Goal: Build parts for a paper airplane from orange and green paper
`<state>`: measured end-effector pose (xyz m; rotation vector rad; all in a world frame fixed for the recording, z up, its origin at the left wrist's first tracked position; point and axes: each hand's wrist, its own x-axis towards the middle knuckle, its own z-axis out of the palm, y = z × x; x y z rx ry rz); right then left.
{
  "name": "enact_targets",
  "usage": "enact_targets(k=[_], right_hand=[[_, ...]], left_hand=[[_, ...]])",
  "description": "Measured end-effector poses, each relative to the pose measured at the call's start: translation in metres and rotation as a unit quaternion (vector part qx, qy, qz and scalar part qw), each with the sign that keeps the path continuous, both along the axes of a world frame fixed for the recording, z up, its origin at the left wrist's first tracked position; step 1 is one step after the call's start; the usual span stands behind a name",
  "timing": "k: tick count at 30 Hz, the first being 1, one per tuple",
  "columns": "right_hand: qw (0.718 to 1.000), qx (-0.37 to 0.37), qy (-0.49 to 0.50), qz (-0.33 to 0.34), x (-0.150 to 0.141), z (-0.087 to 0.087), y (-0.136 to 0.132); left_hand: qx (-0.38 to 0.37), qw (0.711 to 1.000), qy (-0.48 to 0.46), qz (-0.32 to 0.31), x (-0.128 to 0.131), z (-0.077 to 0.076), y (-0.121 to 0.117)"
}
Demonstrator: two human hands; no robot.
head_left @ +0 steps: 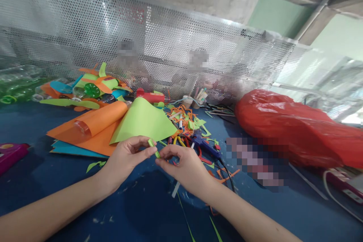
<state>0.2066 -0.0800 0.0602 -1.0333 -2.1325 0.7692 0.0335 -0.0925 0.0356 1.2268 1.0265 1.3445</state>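
Both hands meet over the middle of the table, thumbs and fingertips pinched together. Between them is a small lime-green paper strip (154, 148), which looks folded or rolled. My left hand (124, 160) grips its upper end, and my right hand (185, 166) pinches the lower end. Just beyond the fingers lies a curved sheet of lime-green paper (144, 121) on orange paper (65, 130). A blue hot glue gun (204, 144) rests right behind my right hand, beside several tools with coloured handles that are partly hidden.
Plastic bottles with paper wings (96, 85) stand back left, near green bottles (19, 89). Paper scraps (185, 117) litter the middle. A large red plastic bag (289, 128) fills the right. Behind the table runs a perforated metal screen (170, 34), with people beyond it.
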Motion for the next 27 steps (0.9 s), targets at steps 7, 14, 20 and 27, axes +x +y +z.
enact_targets(k=[7,14,20,27], right_hand=[[1.000,0.008,-0.012,0.000,0.003,0.005,0.000],[0.997,0.071,-0.037,0.007,0.010,0.011,0.004],[0.987,0.153,-0.040,-0.006,0.013,0.009,0.008],[0.983,0.179,-0.006,0.033,0.010,0.008,0.003]], left_hand=[[0.007,1.000,0.026,-0.001,-0.003,0.001,0.000],[0.019,0.997,0.060,-0.040,-0.009,0.001,0.003],[0.050,0.993,0.102,-0.045,-0.011,0.002,0.005],[0.104,0.989,0.097,-0.030,-0.008,-0.001,0.000]])
